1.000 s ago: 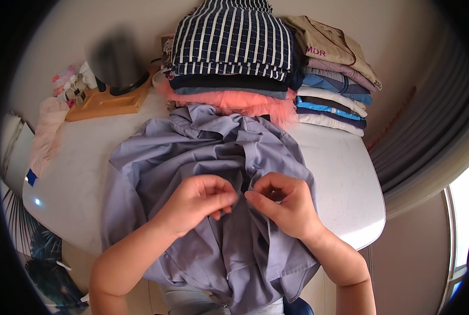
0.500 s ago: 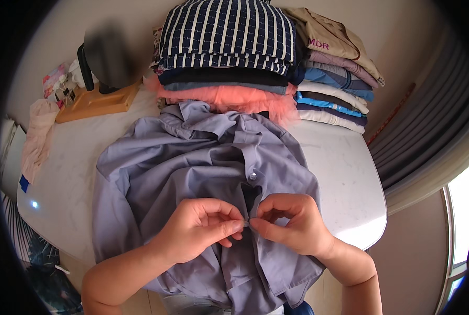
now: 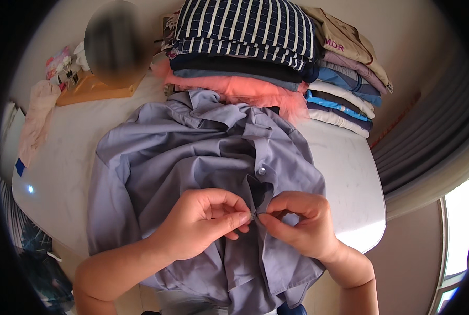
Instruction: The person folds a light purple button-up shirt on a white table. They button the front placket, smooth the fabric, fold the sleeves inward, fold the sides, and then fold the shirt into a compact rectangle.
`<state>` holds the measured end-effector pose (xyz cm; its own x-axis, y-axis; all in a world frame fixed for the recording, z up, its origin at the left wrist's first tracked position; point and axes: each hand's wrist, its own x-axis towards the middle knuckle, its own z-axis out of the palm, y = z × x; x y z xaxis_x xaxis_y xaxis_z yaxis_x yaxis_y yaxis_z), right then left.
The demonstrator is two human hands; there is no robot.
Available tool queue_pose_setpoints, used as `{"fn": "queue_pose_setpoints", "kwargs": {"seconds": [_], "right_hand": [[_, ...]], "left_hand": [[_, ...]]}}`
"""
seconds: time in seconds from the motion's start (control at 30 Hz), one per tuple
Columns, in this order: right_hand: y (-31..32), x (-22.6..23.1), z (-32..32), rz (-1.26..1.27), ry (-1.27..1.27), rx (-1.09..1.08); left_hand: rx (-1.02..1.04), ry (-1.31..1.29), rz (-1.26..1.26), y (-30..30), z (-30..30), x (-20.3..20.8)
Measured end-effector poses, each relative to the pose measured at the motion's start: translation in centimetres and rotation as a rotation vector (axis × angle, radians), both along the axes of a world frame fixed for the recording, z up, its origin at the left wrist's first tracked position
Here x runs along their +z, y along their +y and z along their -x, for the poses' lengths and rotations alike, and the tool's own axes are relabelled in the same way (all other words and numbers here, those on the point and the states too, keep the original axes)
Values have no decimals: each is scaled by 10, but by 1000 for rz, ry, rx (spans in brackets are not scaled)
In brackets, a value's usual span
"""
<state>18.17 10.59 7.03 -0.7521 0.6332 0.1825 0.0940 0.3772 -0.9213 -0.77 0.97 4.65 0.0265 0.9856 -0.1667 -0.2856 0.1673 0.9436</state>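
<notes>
A grey-purple long-sleeved shirt (image 3: 163,176) lies spread on the table, collar at the far side, its lower hem hanging over the near edge. My left hand (image 3: 208,223) is closed in a pinch at the front opening, on a small pale button at the fabric's edge. Right beside it, my right hand (image 3: 302,223) pinches the other front edge of the shirt between thumb and forefinger. The fingertips of both hands nearly touch. Above them, a round button (image 3: 261,171) shows on the front band, and the opening gapes dark just below it.
Beyond the collar stands a tall stack of folded clothes, with a striped navy cloth (image 3: 245,29) over coral tulle (image 3: 234,86). A second folded stack (image 3: 344,100) stands to its right. A wooden tray (image 3: 100,90) and pale pink cloth (image 3: 39,113) lie at the left of the white table (image 3: 50,194).
The view has tilted and shifted slightly. Both hands keep their pinches at the front opening, with little change in finger position.
</notes>
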Motion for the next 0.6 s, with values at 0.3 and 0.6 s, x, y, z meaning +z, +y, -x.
{"fn": "queue_pose_setpoints", "kwargs": {"seconds": [0.3,0.6], "right_hand": [[1,-1,1,-154,-3,51],[1,-10,4,52,39,56]], "left_hand": [[38,-20,-43,-2,-1,-4],[72,-45,-73,1,1,-9]]}}
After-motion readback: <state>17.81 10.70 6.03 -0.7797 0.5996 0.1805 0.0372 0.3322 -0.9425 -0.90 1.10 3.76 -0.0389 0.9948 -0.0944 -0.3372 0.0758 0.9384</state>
